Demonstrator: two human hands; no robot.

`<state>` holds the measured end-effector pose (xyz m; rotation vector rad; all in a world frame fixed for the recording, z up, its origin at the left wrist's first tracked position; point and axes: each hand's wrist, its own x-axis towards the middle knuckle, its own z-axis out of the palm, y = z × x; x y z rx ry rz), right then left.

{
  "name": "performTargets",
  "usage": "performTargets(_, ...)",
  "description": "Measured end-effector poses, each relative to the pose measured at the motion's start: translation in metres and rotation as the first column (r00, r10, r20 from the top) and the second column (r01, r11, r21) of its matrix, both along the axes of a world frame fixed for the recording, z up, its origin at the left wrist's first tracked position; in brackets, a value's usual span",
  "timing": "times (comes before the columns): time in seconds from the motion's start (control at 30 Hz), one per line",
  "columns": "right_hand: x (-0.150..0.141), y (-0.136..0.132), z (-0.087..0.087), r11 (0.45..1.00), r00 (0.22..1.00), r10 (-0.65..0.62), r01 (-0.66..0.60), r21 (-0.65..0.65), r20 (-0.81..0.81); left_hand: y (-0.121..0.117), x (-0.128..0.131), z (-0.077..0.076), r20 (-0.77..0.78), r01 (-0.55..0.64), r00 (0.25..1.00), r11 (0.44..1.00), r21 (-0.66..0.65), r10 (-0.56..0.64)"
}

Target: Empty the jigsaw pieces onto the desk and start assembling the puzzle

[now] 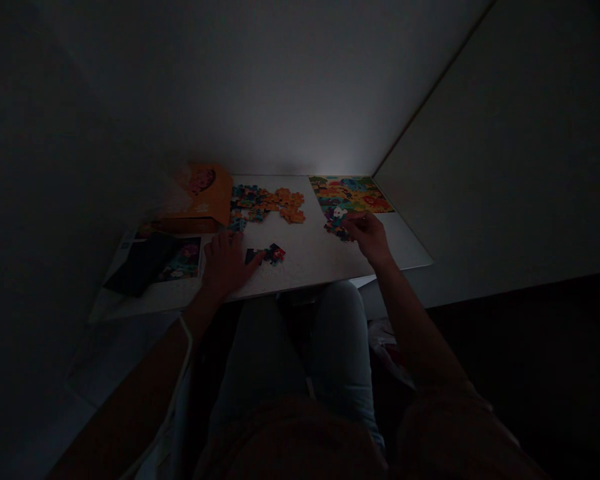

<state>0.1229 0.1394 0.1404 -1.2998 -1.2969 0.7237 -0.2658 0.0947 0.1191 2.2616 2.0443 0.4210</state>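
The scene is very dark. My left hand [226, 263] lies flat on the white table [310, 257], fingers spread, its thumb touching a small joined cluster of puzzle pieces [269, 254]. My right hand [369, 235] is curled, fingertips pinching at a clump of pieces [336, 222] just below a colourful finished puzzle picture [349, 193]. A heap of loose orange and blue pieces [269, 203] lies at the table's middle back.
An orange puzzle box [200, 197] stands at the back left. A dark flat object [140, 270] and a printed picture sheet [183, 260] lie at the left. Walls close in behind and at right. My knees are under the front edge.
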Motion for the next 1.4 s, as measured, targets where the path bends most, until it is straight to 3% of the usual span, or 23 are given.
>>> performTargets(0.23, -0.048, -0.012, -0.021, 0.986, 0.989, 0.145, -0.147, -0.074, -0.034, -0.001, 0.002, 0.002, -0.005, -0.007, 1.000, 1.000, -0.014, 0.007)
performTargets(0.37, -0.068, -0.013, -0.035, 0.965, 0.955, 0.237, -0.212, -0.152, 0.177, 0.000, 0.001, -0.002, -0.024, -0.016, 1.000, 1.000, -0.009, 0.016)
performTargets(0.57, -0.066, 0.034, -0.035, 0.983, 0.844, 0.165, -0.099, -0.154, 0.510, 0.000, 0.000, -0.004, 0.000, -0.010, 1.000, 1.000, 0.003, 0.010)
performTargets(0.8, -0.079, 0.086, -0.034, 0.986, 0.794, 0.132, -0.045, -0.158, 0.594, -0.001, 0.001, -0.001, -0.017, -0.024, 1.000, 1.000, -0.018, 0.023)
performTargets(0.93, -0.075, 0.086, -0.027, 0.992, 0.817, 0.108, -0.048, -0.120, 0.567, -0.001, 0.001, -0.001, -0.011, -0.023, 1.000, 1.000, -0.017, 0.023)
performTargets(1.1, -0.064, 0.064, -0.008, 0.996, 0.905, 0.084, -0.068, -0.052, 0.418, -0.001, 0.001, 0.000, -0.013, -0.015, 1.000, 1.000, -0.024, 0.015)
performTargets(1.2, -0.063, 0.042, 0.006, 0.984, 0.968, 0.178, -0.180, -0.005, 0.175, 0.000, 0.001, -0.002, -0.021, -0.012, 1.000, 1.000, -0.015, 0.012)
performTargets(1.27, -0.067, 0.029, 0.013, 0.966, 0.966, 0.256, -0.256, 0.025, 0.031, 0.001, 0.000, -0.004, -0.021, -0.012, 1.000, 1.000, -0.003, 0.011)
performTargets(1.4, -0.081, 0.014, 0.005, 0.944, 0.943, 0.330, -0.329, -0.019, 0.048, 0.001, 0.000, -0.005, -0.005, -0.007, 1.000, 1.000, 0.004, 0.007)
